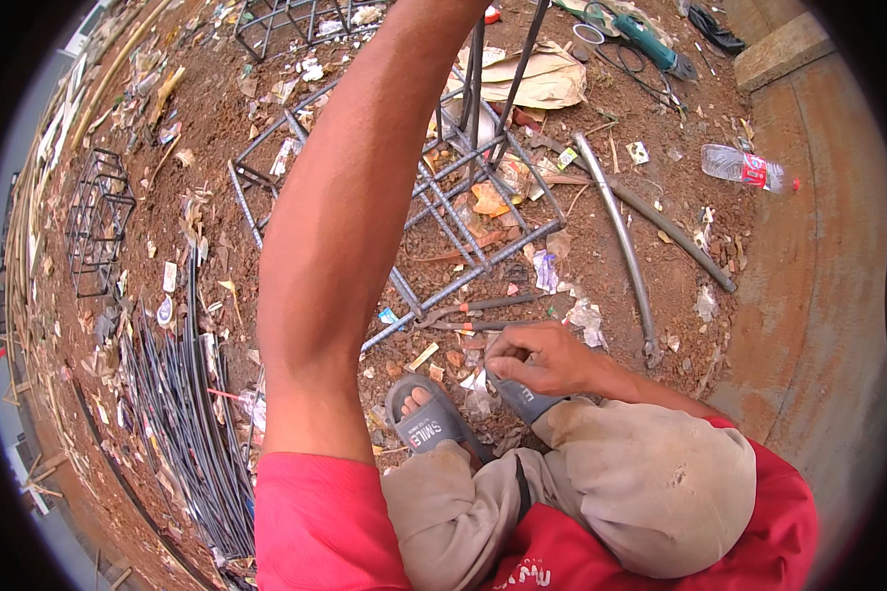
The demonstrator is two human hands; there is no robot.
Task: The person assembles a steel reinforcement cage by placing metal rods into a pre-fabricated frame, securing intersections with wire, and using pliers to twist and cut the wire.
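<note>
My left arm reaches up across the middle and leaves the view at the top, so its hand is out of sight. Beneath that arm lies a grid-like frame of tied steel rebar [479, 268], with dark upright rods [519, 84] standing from it. My right hand [542, 357] is low in front of my knee, beside my grey sandal [525, 396]. Its fingers are curled closed, and whatever is in them is hidden. Close by that hand, a pair of pincers [471, 325] with orange and black handles lies on the ground, jaws beside the frame's near edge.
A metal pipe [621, 241] and a dark rod [672, 232] lie right of the frame. Beyond are a plastic bottle [739, 166] and a green angle grinder [652, 47] with its cable. Thin black rods [182, 414] are bundled at left, near another rebar cage [99, 222]. Litter covers the soil.
</note>
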